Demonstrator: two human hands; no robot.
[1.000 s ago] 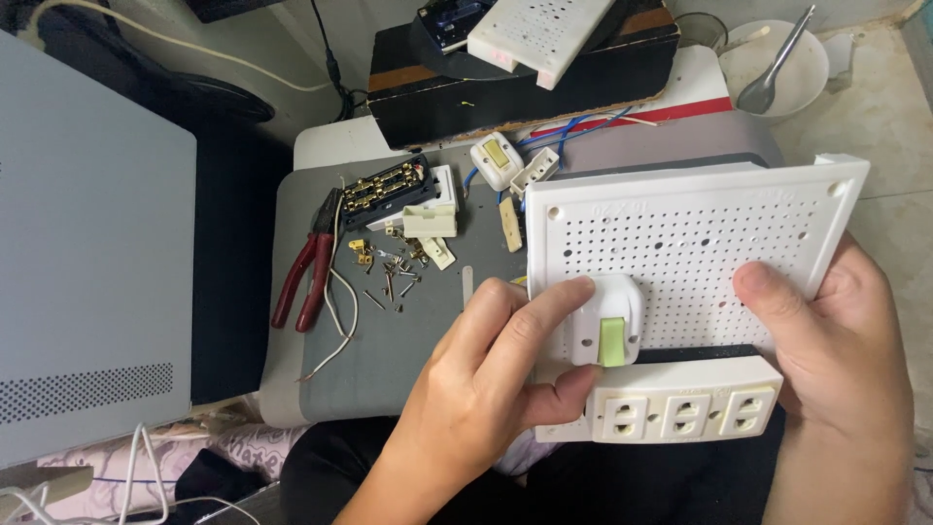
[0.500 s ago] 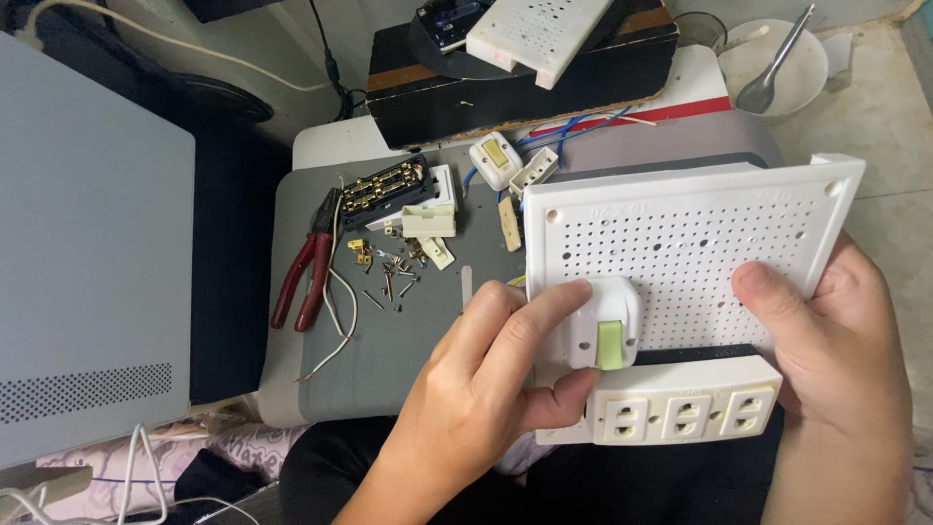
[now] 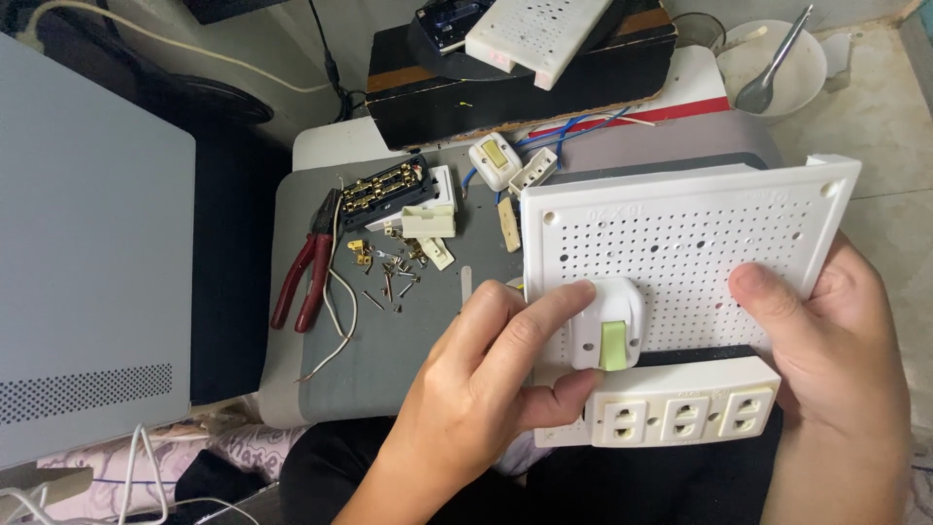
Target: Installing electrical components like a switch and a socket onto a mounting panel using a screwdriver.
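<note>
white perforated board (image 3: 700, 228) with green-rocker switch (image 3: 606, 326) and triple socket strip (image 3: 680, 408)

**Bench clutter, off-hand items**

Red-handled pliers (image 3: 303, 272) lay on the grey mat (image 3: 389, 360), left side. Just right of them: loose screws (image 3: 394, 284) and a stray white wire (image 3: 335, 321). Far of those sat a black terminal block with brass contacts (image 3: 389, 190). A small white switch with blue leads (image 3: 494, 158) lay right of it. A black box (image 3: 505, 83) stood at the far edge, a second perforated white panel (image 3: 539, 34) on top. A white bowl with spoon (image 3: 773, 68) sat far right. A grey cabinet (image 3: 87, 282) filled the left.
</note>
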